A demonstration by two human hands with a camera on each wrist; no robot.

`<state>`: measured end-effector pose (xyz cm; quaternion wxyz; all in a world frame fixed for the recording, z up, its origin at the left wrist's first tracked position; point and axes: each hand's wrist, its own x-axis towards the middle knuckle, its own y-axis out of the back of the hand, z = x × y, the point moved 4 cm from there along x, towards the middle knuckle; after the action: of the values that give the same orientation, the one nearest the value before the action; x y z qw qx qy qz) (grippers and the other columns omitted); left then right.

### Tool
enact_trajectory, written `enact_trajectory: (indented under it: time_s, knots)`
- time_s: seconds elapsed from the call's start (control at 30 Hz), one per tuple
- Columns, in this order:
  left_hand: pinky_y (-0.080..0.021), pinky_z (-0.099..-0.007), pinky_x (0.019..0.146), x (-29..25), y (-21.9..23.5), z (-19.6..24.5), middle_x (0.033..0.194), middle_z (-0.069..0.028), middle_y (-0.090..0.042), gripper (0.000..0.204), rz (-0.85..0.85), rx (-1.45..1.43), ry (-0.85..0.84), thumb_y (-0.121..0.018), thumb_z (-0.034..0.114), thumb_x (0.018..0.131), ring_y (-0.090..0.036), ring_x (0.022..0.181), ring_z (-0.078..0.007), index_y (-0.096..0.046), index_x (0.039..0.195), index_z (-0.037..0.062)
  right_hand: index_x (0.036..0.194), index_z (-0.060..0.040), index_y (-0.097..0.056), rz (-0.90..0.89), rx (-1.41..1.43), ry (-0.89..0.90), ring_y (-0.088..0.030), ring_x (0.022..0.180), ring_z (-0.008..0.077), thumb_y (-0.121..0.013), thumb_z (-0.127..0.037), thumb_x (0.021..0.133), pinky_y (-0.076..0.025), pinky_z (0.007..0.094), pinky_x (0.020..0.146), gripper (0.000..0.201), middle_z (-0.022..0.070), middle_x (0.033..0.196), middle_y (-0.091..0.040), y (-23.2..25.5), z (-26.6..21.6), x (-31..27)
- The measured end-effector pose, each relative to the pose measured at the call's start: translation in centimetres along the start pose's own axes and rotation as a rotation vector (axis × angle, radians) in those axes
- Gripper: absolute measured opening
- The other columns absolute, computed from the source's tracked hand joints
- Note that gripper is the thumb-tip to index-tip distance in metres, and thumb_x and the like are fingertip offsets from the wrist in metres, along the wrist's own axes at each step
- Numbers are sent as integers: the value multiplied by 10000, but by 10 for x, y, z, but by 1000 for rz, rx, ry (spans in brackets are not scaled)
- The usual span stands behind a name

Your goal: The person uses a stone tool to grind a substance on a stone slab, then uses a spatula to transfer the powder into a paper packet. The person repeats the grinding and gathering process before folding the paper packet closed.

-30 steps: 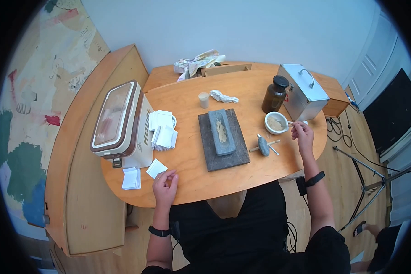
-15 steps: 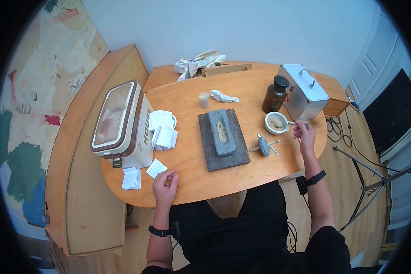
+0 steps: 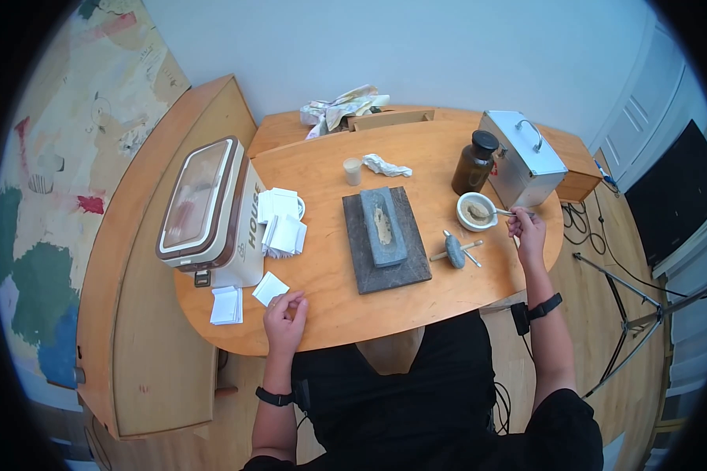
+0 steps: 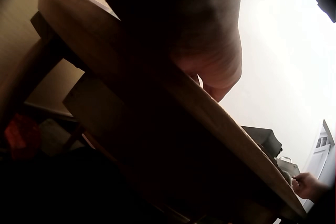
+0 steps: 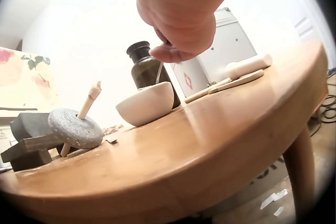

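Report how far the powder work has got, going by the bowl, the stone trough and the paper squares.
Done: the stone trough holds a strip of tan powder, the grinding wheel lies set aside, and the white bowl has powder in it. In hand: the right hand holds a spoon dipped into the bowl; the left hand rests by a paper square. Left: no paper square shows powder on it.
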<state>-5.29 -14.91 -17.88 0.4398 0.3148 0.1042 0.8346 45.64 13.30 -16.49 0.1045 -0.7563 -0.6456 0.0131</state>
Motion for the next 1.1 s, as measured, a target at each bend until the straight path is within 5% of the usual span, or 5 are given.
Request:
enact_trajectory:
  time_s: [0.27, 0.7, 1.1]
  knots:
    - [-401, -246, 538, 0, -1, 1, 879, -39, -713, 180, 4, -4, 0, -780, 57, 874, -603, 739, -120, -764, 1053, 46, 1053, 13, -682, -32, 56, -15, -609, 602, 105, -619, -158, 1016, -502, 242, 548, 186, 54, 786, -671, -28, -31, -10]
    - [-414, -248, 548, 0, 1, -2, 873, -38, -717, 192, 2, -25, 43, -779, 52, 866, -623, 760, -120, -764, 1057, 48, 993, -3, -707, -416, 195, -216, -631, 599, 87, -623, -141, 1009, -510, 240, 524, 162, 48, 772, -690, -165, -58, -56]
    - [-413, -252, 552, 0, 0, -1, 874, -31, -716, 188, -16, -36, 54, -788, 63, 860, -626, 762, -122, -763, 1046, 56, 1004, 5, -706, -468, 35, -82, -626, 607, 95, -631, -151, 1024, -515, 240, 524, 175, 63, 793, -681, -188, -48, -66]
